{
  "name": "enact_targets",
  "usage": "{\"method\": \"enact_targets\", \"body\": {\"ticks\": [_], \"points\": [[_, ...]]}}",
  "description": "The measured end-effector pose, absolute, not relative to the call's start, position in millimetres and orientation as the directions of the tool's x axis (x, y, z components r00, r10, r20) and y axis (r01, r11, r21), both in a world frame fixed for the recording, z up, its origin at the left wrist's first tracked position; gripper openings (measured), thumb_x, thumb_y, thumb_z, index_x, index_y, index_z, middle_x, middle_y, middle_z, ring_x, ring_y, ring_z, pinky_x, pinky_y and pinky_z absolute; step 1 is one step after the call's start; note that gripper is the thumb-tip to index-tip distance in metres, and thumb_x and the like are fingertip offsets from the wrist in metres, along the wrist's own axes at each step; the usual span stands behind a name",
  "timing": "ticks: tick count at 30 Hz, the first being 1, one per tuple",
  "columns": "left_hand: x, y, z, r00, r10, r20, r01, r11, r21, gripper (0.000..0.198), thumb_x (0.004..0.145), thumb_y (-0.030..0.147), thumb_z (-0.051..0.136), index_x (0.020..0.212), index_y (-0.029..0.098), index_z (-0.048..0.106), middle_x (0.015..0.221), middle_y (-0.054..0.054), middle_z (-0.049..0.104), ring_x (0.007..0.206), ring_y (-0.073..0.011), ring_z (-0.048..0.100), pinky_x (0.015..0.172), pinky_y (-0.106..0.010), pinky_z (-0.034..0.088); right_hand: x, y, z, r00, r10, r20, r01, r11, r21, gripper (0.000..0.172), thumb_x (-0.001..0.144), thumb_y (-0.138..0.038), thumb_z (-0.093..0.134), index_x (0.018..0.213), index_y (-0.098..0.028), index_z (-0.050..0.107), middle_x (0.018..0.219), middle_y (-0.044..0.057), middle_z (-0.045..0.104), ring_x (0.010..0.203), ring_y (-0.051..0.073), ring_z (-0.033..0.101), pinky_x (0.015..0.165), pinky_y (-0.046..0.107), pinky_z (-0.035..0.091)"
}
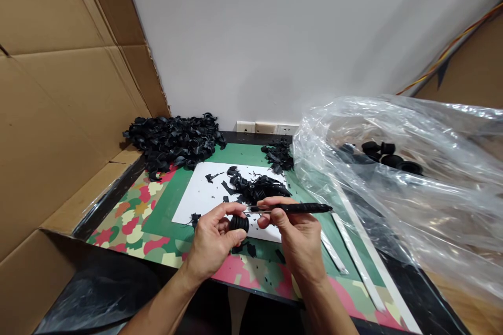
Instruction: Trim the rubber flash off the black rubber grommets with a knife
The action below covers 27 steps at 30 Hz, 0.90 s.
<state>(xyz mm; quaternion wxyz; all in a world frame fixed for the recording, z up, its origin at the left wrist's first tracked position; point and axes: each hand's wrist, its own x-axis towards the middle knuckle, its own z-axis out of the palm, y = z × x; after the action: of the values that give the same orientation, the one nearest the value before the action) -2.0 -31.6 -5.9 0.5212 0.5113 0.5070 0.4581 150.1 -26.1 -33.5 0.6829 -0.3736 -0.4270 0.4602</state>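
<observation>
Over the near part of the work mat, my left hand (214, 238) pinches a small black ribbed rubber piece (239, 224) between thumb and fingers. My right hand (301, 238) is closed around a slim tool with a black handle (306, 208) and a thin metal end, its exact kind unclear. The metal end points left and reaches close to the top of the ribbed piece; whether it touches cannot be made out. Beyond the hands, a heap of black rubber pieces and scraps (261, 188) lies on a white sheet (192, 196).
A large pile of black rubber scraps (176, 138) is at the back left, beside a cardboard wall (70, 89). A smaller scrap pile (279, 156) sits behind. On the right, a clear plastic bag (353, 115) contains several black rubber parts (389, 161). White strips (357, 261) cross the green mat (161, 214).
</observation>
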Motion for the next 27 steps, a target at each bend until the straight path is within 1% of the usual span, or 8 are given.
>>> {"method": "enact_targets", "body": {"ticks": [6,8,10,12,15,19,23,27], "points": [[-1,-31,-5,0.06,0.995,-0.08,0.05,0.077,0.996,0.03,0.056,0.01,0.065,0.085,0.017,0.067,0.081,0.0,0.066,0.045,-0.0055,0.051,0.045,-0.02,0.044,150,-26,-32,0.212,0.949,0.234,-0.29,0.29,-0.912,0.02,0.079,-0.038,0.071,0.082,-0.018,0.071,0.078,0.005,0.073,0.053,0.015,0.065,0.054,0.03,0.056],[-2,-30,-6,0.086,0.985,-0.151,0.062,0.146,0.987,0.026,0.056,0.011,0.066,0.082,0.017,0.065,0.063,0.003,0.062,0.042,-0.0067,0.051,0.043,-0.019,0.041,152,-24,-33,0.214,0.948,0.236,-0.292,0.293,-0.911,0.022,0.079,-0.04,0.071,0.083,-0.018,0.071,0.078,0.005,0.073,0.053,0.015,0.065,0.055,0.03,0.056],[-4,-29,-7,0.107,0.968,-0.225,0.082,0.217,0.973,0.023,0.057,0.012,0.066,0.079,0.017,0.063,0.045,0.008,0.051,0.039,-0.0086,0.05,0.04,-0.018,0.037,157,-23,-35,0.266,0.936,0.231,-0.299,0.308,-0.903,0.025,0.08,-0.041,0.07,0.086,-0.017,0.071,0.079,0.006,0.073,0.053,0.015,0.064,0.054,0.031,0.055],[-5,-29,-9,0.105,0.962,-0.253,0.085,0.244,0.966,0.022,0.057,0.013,0.067,0.079,0.017,0.062,0.038,0.01,0.044,0.038,-0.0097,0.05,0.039,-0.017,0.035,161,-23,-36,0.341,0.913,0.223,-0.288,0.327,-0.9,0.025,0.081,-0.041,0.069,0.086,-0.017,0.07,0.079,0.007,0.073,0.052,0.015,0.064,0.054,0.031,0.054],[-6,-30,-10,0.073,0.972,-0.223,0.059,0.219,0.974,0.023,0.058,0.015,0.068,0.08,0.016,0.062,0.04,0.01,0.045,0.039,-0.0101,0.052,0.04,-0.018,0.036,162,-28,-36,0.362,0.901,0.239,-0.218,0.331,-0.918,0.022,0.082,-0.039,0.069,0.083,-0.017,0.07,0.076,0.005,0.072,0.052,0.015,0.063,0.057,0.032,0.054],[-4,-30,-9,0.052,0.983,-0.176,0.064,0.172,0.983,0.022,0.058,0.015,0.068,0.079,0.015,0.063,0.041,0.008,0.049,0.04,-0.0094,0.051,0.044,-0.019,0.038,155,-39,-37,0.274,0.91,0.31,-0.13,0.354,-0.926,0.018,0.085,-0.036,0.066,0.081,-0.019,0.071,0.066,0.003,0.07,0.058,0.017,0.065,0.061,0.032,0.054],[-3,-29,-9,0.052,0.988,-0.145,0.074,0.141,0.987,0.021,0.057,0.014,0.068,0.078,0.016,0.064,0.042,0.008,0.05,0.041,-0.0093,0.05,0.044,-0.02,0.038,148,-42,-35,0.202,0.9,0.386,-0.123,0.415,-0.902,0.017,0.085,-0.035,0.065,0.082,-0.02,0.071,0.071,0.003,0.07,0.056,0.016,0.064,0.054,0.03,0.053],[-3,-30,-9,0.047,0.991,-0.124,0.082,0.12,0.989,0.02,0.057,0.014,0.067,0.077,0.016,0.064,0.046,0.006,0.054,0.042,-0.0091,0.05,0.045,-0.02,0.038,147,-41,-35,0.164,0.866,0.473,-0.04,0.485,-0.874,0.016,0.087,-0.034,0.063,0.082,-0.021,0.071,0.071,0.004,0.069,0.065,0.019,0.065,0.059,0.032,0.054]]}}
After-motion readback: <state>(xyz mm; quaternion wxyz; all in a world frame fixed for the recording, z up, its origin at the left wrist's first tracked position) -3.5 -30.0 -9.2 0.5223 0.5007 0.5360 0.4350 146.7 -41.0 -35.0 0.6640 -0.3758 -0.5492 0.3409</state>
